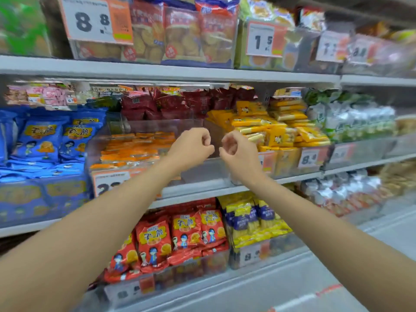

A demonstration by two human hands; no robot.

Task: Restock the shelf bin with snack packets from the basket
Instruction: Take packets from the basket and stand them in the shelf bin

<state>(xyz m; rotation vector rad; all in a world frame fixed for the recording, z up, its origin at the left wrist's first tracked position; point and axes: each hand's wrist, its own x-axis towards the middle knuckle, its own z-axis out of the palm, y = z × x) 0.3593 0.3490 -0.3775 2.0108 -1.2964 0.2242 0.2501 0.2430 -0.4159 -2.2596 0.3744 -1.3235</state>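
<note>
A clear plastic shelf bin [203, 174] sits on the middle shelf. Flat orange snack packets [135, 149] fill its left half; its right half looks bare. My left hand [191, 147] and my right hand [236, 149] hover side by side over the bin's right half. Both have their fingers curled in, and no packet shows in either. The basket is out of view.
Blue packets [42, 140] lie in the bin to the left, yellow packets [281, 129] to the right, dark red ones [175, 102] behind. Red packets [175, 235] fill the shelf below. Price tags hang on the bin fronts. Grey floor [315, 278] lies at lower right.
</note>
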